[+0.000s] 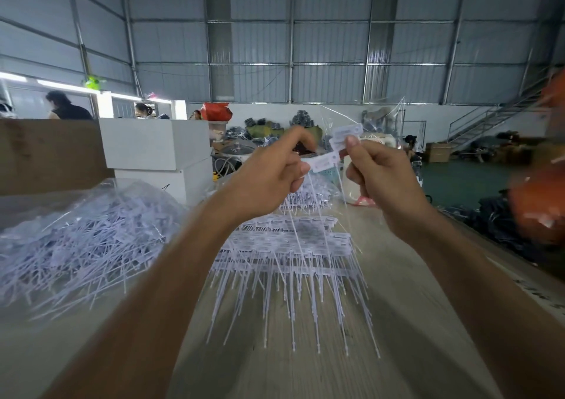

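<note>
Both my hands are raised above a wooden table (397, 322). My left hand (269, 172) pinches the flat head of a white plastic seal tag (324, 162), whose thin tail hangs down. My right hand (382, 175) pinches another white seal tag (347, 136) just above and to the right of it. The two tag heads are close together; I cannot tell if they touch. Below the hands lie neat overlapping rows of the same tags (290, 252), tails pointing toward me.
A loose heap of tags in clear plastic (79, 239) fills the table's left. White boxes (156, 145) stand behind it. A blurred orange object (538, 203) is at the right edge. People work at the far left; bags and a staircase line the back wall.
</note>
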The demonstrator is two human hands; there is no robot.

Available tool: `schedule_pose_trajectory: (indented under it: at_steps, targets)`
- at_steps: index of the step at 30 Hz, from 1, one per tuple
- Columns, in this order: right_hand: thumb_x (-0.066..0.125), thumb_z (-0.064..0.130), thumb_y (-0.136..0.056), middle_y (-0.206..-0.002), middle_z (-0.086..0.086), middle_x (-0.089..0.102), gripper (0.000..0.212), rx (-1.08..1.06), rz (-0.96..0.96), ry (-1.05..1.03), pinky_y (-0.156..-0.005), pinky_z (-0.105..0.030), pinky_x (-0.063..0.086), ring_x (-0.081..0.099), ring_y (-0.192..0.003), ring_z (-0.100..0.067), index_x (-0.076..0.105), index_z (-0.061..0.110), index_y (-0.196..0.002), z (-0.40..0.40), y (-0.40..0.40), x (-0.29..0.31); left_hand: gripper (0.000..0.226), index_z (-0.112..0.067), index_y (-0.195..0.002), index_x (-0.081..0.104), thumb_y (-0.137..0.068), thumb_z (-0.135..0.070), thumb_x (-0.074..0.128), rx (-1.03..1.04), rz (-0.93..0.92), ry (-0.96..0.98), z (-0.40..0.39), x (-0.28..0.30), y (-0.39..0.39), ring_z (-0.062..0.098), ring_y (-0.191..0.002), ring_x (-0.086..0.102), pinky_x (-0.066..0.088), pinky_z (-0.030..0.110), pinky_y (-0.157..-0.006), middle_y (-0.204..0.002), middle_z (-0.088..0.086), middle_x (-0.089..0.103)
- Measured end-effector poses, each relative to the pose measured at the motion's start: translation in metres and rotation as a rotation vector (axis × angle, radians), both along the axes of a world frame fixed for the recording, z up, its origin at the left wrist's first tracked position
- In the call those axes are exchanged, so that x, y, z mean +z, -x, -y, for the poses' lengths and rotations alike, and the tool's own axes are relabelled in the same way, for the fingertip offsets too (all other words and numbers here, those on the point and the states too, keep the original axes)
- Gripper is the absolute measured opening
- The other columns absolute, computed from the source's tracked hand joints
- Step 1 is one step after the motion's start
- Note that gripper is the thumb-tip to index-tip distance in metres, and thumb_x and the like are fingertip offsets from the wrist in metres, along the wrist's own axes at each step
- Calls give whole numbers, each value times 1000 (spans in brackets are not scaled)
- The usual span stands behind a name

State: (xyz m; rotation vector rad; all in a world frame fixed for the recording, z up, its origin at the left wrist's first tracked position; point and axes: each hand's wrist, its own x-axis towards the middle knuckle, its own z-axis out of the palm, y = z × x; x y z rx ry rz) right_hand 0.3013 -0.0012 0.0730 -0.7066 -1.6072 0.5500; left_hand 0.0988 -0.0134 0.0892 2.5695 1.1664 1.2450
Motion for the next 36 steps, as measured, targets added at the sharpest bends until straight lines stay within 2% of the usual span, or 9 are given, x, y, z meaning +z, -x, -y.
schedule_pose_trajectory:
  at_steps: [5,9,14,18,20,23,27,31,36]
  targets:
    - [67,30,-94,-60,17,55,10,160,286,-2,-48,-10,34,44,-49,3,75,26,-98,8,-1,2,6,-21,-98,52,-100,-21,57,-16,-9,22,4,2,-2,19,-67,64,50,26,-61,-73,-6,72]
    - [63,24,-97,-61,10,48,11,262,185,87,-46,-25,25,31,-50,-8,73,22,-94,6,-2,-2,10,-26,-92,64,-95,-35,63,70,19,-8,3,5,1,11,-85,66,54,39,-87,-86,-9,71]
    - [60,21,-100,-59,19,52,14,158,153,-35,-48,-14,32,41,-49,-1,71,20,-92,2,2,-3,30,-24,-80,63,-102,-41,51,162,35,-19,3,2,-7,-8,-56,53,40,28,-66,-75,-11,67]
    - [58,15,-102,-73,26,65,16,111,152,-139,-59,-6,42,58,-65,8,70,26,-102,4,11,-5,32,-23,-76,65,-103,-32,51,141,179,-11,6,5,-10,7,-67,63,48,34,-69,-72,-6,66]
    - [60,20,-101,-86,20,68,15,-37,224,-216,-67,-9,42,58,-78,8,71,22,-111,3,17,-6,32,-19,-77,68,-102,-32,54,139,229,8,7,7,-9,22,-71,65,52,37,-74,-73,-2,66]
    - [59,18,-101,-79,13,60,12,-234,352,-324,-60,-24,38,51,-67,-1,67,11,-107,3,21,-9,34,-8,-74,67,-101,-25,57,76,330,79,8,9,-6,33,-70,64,55,42,-78,-72,11,67]
    - [55,15,-99,-75,9,44,11,-365,466,-549,-56,-35,36,41,-62,-18,56,7,-93,10,21,-8,33,-2,-68,61,-99,-15,59,-37,457,213,6,11,-2,4,-56,57,48,15,-63,-53,-10,60]
    - [51,17,-99,-80,0,49,13,-538,523,-663,-50,-39,44,48,-57,-30,54,7,-91,14,21,-7,32,8,-76,62,-98,-15,60,-106,519,268,8,12,-3,1,-51,51,42,9,-57,-52,-8,55]
    - [49,19,-100,-80,-7,58,13,-595,507,-697,-48,-37,47,51,-54,-29,56,9,-93,12,21,-8,45,-19,-55,58,-100,-20,56,-200,550,408,10,11,-7,11,-49,36,30,27,-55,-51,-4,45]
